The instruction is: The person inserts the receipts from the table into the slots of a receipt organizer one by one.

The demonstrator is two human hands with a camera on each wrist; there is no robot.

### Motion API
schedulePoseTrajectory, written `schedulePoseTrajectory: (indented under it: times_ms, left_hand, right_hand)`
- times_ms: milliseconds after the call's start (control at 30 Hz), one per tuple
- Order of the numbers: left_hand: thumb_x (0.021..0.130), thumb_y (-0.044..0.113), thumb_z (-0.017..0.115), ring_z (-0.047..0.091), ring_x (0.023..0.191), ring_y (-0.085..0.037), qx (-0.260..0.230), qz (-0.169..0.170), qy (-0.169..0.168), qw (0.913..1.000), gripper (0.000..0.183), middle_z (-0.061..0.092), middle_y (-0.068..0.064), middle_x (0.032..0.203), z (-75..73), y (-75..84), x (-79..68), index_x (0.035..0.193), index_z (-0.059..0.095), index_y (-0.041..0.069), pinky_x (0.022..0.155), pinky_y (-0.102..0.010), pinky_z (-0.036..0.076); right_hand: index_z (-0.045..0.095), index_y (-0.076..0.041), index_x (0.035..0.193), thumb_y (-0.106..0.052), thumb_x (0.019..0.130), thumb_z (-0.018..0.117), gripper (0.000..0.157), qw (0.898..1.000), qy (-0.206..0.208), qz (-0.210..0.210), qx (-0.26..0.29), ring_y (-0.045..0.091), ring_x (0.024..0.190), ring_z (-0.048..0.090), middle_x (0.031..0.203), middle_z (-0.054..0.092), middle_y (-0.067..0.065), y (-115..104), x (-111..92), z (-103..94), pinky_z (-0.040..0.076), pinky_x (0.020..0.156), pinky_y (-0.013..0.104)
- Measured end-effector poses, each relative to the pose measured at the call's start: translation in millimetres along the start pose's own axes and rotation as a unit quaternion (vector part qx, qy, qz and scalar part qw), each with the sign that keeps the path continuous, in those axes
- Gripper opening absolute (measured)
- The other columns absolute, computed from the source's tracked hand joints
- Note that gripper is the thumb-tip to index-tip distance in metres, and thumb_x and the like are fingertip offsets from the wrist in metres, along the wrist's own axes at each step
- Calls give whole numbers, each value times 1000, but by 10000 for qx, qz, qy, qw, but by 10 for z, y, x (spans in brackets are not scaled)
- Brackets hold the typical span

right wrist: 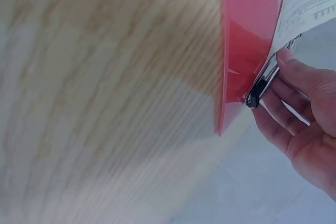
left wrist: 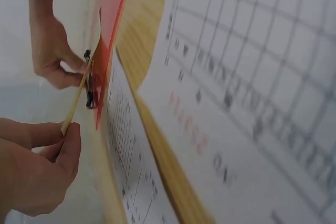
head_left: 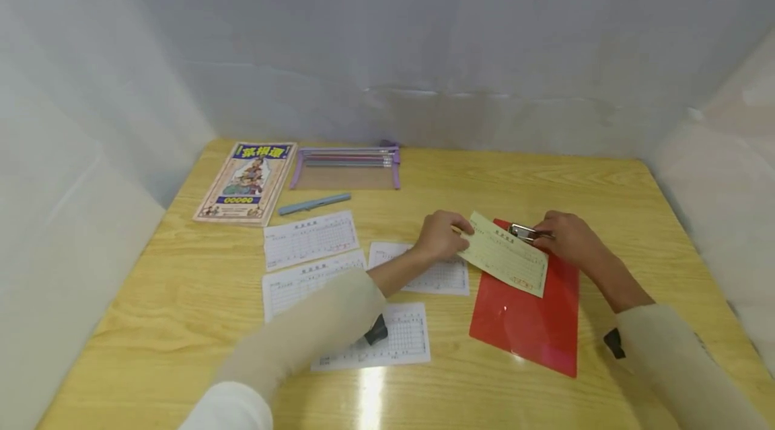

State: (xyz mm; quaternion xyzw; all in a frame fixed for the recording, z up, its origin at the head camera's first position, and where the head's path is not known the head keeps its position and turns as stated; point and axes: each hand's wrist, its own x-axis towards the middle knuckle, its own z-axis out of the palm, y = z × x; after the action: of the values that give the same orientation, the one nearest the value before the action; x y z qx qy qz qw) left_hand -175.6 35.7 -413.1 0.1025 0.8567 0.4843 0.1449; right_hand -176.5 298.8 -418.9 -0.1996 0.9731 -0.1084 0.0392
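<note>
My left hand [head_left: 438, 235] pinches the left end of a pale yellow printed slip [head_left: 505, 255] between thumb and fingers. The slip slants over the upper part of a red clipboard [head_left: 527, 329] lying on the right of the table. At the board's top edge, my right hand [head_left: 572, 238] grips the metal clip [head_left: 522, 233]. In the right wrist view the thumb presses the clip [right wrist: 262, 85] from above, with fingers curled behind it. The slip's upper edge is close to the clip. In the left wrist view the slip [left wrist: 79, 98] appears nearly edge-on.
Several white printed forms lie left of the clipboard, one form [head_left: 448, 278] under the left hand and another form [head_left: 408, 342] nearer the front. Farther back are a comic-style booklet [head_left: 245, 181], a blue pen [head_left: 315, 204] and a clear purple-edged pencil case [head_left: 348, 177].
</note>
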Motion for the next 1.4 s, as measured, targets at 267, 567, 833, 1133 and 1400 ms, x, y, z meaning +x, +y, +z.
schedulePoseTrajectory:
  times_ms: [267, 567, 833, 1133, 1400]
  left_hand:
    - [75, -4, 71, 59, 77, -12, 46, -176, -272, 9995, 30, 67, -11, 108, 240, 71, -22, 104, 69, 2, 59, -17, 50]
    - [73, 0, 76, 53, 88, -9, 557, -71, -380, 9977, 36, 68, -8, 108, 427, 96, 3, 108, 68, 3, 75, -15, 46]
    - [78, -2, 70, 56, 107, -12, 644, -56, -488, 9967, 40, 64, -8, 120, 520, 115, 24, 117, 63, 2, 91, -19, 47]
    - [73, -7, 65, 55, 116, -20, 1007, 297, -242, 9942, 42, 63, -11, 119, 590, 115, 34, 114, 64, 0, 101, -23, 43]
    - [74, -6, 63, 56, 116, -20, 1152, 440, -150, 9923, 43, 63, -11, 118, 588, 121, 62, 116, 64, 0, 101, -23, 43]
  right_hand:
    - [71, 2, 99, -10, 82, 70, 20, 10000, -32, -34, -84, 15, 65, 47, 80, 59, 8, 0, -14, -3, 41, 60, 30]
    - [72, 2, 97, -10, 80, 72, 21, 9996, 141, -166, -153, 13, 63, 47, 77, 59, 7, -7, -23, -14, 39, 57, 28]
    - [72, 1, 97, -9, 81, 71, 18, 9999, 99, -77, -94, 13, 63, 47, 77, 58, 6, -6, -26, -8, 38, 57, 28]
    - [71, 4, 98, -7, 83, 69, 18, 9997, 234, -76, -95, 14, 63, 46, 76, 57, 8, -31, -39, 25, 39, 57, 28]
    - [71, 5, 97, -7, 84, 68, 18, 9997, 224, -108, -63, 14, 63, 46, 77, 56, 7, -34, -50, 7, 39, 57, 28]
